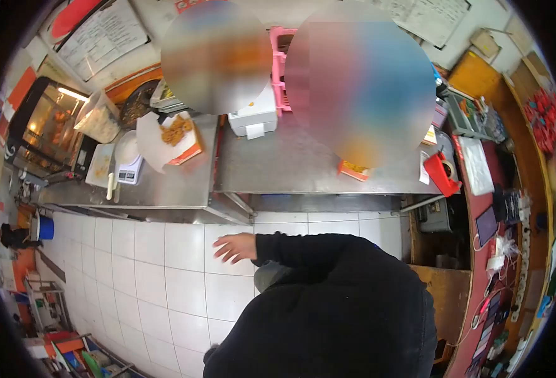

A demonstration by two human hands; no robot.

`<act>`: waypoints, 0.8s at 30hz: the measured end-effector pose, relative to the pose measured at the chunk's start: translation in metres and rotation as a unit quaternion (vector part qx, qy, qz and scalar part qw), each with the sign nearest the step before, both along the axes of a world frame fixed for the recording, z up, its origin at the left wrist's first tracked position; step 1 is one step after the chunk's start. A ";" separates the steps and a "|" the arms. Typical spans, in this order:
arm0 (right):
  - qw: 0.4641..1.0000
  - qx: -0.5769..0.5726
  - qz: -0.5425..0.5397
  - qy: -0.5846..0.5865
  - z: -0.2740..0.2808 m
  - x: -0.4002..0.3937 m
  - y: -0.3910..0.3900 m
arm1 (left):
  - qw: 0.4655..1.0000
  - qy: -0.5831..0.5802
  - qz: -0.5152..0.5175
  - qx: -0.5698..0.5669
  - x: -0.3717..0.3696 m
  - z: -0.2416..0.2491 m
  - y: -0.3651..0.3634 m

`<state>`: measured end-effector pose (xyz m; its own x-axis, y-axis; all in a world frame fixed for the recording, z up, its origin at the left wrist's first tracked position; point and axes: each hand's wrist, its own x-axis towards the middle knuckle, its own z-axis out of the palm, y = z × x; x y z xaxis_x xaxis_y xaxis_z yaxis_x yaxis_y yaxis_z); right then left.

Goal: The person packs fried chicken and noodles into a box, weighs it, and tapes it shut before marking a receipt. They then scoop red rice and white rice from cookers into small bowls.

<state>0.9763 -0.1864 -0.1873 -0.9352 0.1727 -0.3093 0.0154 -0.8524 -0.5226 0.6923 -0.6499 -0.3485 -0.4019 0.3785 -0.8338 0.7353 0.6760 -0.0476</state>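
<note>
My right hand (234,247) hangs over the white tiled floor in front of the steel counter, its black-sleeved forearm stretched across my body. The fingers are apart and hold nothing. The counter edge is nearest to it. My left hand does not show. On the counter's left part, fried chicken (176,131) lies in a paper-lined orange and white carton (188,153). Beside it stands a white kitchen scale (129,171). A smaller food carton (353,169) sits near the front edge on the right part, partly under a blurred patch.
A lit glass food warmer (54,126) stands far left, near a clear tub of food (98,120). A white-handled knife (110,186) lies by a shallow tray. A receipt printer (253,120) and pink rack (280,79) stand behind. A tablet (487,227) lies right. Two blurred patches hide the back.
</note>
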 end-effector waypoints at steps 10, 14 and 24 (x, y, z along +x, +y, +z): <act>0.991 -0.087 0.023 -0.100 -0.037 -0.022 0.000 | 0.992 0.017 0.030 0.123 0.000 0.027 -0.055; 0.985 -0.042 0.108 -0.127 -0.038 -0.087 0.021 | 0.951 0.030 0.249 0.179 0.020 0.007 -0.033; 0.941 0.080 0.325 -0.052 0.070 -0.348 0.027 | 0.815 0.006 0.546 0.196 0.027 -0.022 0.069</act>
<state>0.6287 -0.1591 -0.1175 -0.8256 -0.3731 -0.4232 0.5641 -0.5559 -0.6105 0.7190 -0.5811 -0.3710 -0.6848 0.0252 -0.7283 -0.3133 0.8922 0.3254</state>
